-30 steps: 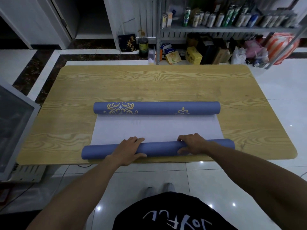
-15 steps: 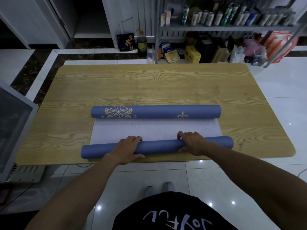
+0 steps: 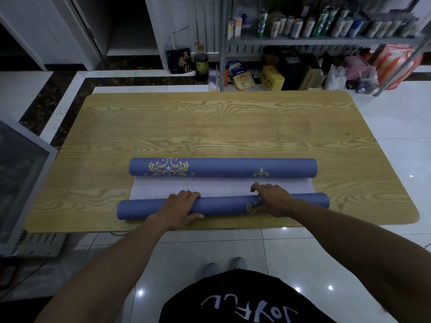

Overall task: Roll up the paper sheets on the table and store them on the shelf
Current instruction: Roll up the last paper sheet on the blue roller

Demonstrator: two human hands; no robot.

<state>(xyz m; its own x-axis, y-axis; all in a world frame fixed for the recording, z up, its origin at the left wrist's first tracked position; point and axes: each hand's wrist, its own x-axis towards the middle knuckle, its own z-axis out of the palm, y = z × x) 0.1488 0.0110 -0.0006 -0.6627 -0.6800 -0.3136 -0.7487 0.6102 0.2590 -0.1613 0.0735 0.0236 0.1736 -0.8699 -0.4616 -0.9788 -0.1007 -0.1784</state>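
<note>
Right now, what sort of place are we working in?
Likely a storeroom or a shop's back room: a metal shelf lined with drink cans, cardboard boxes and bags on the tiled floor under it, and a wooden table serving as the workbench.

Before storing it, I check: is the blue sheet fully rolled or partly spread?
Partly spread: a flat white strip lies between the near roll and the far roll.
</note>
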